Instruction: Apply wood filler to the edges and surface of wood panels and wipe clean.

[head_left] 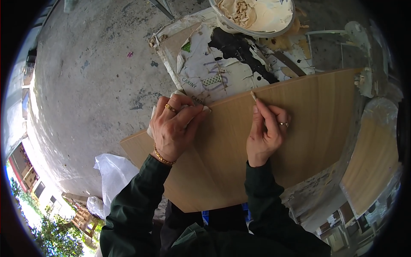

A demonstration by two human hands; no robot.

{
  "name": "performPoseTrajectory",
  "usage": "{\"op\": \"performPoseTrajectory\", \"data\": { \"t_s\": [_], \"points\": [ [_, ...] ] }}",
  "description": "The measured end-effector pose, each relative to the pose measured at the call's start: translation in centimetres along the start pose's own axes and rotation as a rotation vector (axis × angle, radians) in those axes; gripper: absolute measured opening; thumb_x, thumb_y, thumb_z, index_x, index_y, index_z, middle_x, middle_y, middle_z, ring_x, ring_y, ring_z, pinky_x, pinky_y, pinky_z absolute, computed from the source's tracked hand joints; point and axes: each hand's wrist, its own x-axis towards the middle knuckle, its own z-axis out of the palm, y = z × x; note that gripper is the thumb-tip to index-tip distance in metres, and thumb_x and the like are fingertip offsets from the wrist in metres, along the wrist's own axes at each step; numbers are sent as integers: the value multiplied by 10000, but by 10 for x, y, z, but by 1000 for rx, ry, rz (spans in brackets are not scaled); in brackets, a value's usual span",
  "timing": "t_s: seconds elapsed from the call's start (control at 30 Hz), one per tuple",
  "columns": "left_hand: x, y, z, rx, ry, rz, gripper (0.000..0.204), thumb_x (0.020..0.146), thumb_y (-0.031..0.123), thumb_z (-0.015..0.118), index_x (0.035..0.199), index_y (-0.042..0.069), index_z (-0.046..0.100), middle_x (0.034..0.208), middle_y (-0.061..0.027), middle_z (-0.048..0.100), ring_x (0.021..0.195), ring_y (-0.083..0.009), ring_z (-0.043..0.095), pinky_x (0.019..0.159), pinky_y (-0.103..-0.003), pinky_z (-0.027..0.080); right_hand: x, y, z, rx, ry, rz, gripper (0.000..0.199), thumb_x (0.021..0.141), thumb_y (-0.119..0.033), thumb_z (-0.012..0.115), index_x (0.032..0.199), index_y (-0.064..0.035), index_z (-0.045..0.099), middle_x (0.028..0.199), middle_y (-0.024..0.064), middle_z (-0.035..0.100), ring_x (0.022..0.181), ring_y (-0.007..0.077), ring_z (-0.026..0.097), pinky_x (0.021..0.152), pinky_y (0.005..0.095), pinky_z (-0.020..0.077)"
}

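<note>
A wood-grain board (222, 162) lies across in front of me, its far edge running from the left up to the right. My left hand (173, 130) is closed on a crumpled whitish cloth (150, 128) at that edge, fingertips pressed to the board. Most of the cloth is hidden under the hand. Between thumb and fingers, my right hand (266, 135) pinches a thin, pale stick (253, 95), its tip at the far edge of the board. Its lower end is covered by my fingers.
Beyond the board, a tub of cream-coloured paste (274, 17) stands near a paint-stained cardboard sheet (197, 64). Bubble wrap (113, 171) lies on the left. Another wood-grain panel (370, 158) in clear plastic is at the right. Concrete floor (98, 85) stretches to the left.
</note>
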Motion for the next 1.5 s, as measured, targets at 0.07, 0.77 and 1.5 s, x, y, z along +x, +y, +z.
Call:
{"op": "performPoseTrajectory", "data": {
  "t_s": [0.07, 0.77, 1.5],
  "points": [
    [0, 0, 0, 0, -3, 1, 125, 660, 124, 735, 756, 114, 655, 809, 16, 547, 703, -211, 487, 578, -314, 423, -4, -5, 1, 2, -24, -21, 220, 733, 7, 678, 926, -99, 686, 806, 17, 543, 746, 199, 467, 678, 313, 385],
    [0, 3, 2, -41, 26, 12, 126, 670, 119, 732, 764, 102, 649, 806, -2, 542, 704, -218, 485, 582, -315, 424, -16, -21, 4, 48, -10, -30, 200, 741, -18, 679, 927, -92, 686, 795, 15, 545, 755, 201, 488, 676, 307, 397],
    [87, 74, 82, -210, -118, -74, 93, 712, 213, 679, 718, 120, 680, 818, 3, 571, 787, -238, 522, 649, -345, 455, -12, 19, -21, 353, 254, 262, 140, 845, -36, 615, 980, -21, 650, 937, 30, 469, 748, 96, 496, 632, 220, 417]
  ]
}}
